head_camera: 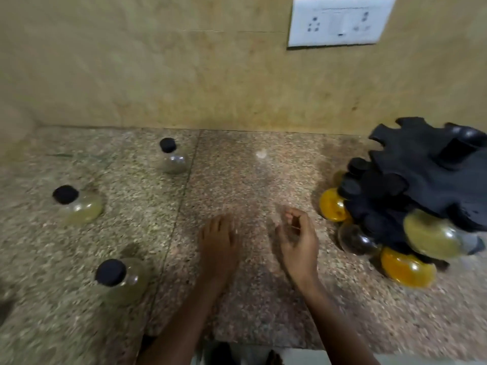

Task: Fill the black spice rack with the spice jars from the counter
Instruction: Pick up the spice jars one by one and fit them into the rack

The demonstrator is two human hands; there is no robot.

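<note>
The black spice rack (421,164) stands at the right of the speckled counter (250,180), with several jars hanging in its slots, among them orange-filled jars (332,208) (405,267), a yellow-green one (429,236) and a dark one (355,239). Three black-capped glass jars stand loose on the left: one far back (172,159), one at mid left (77,205), one near the front (121,277). My left hand (218,246) hovers flat, palm down, holding nothing. My right hand (299,237) is loosely curled and empty, just left of the rack.
A beige tiled wall rises behind the counter, with a white socket plate (340,22) at the upper right. The counter's front edge (263,349) runs along the bottom of the view.
</note>
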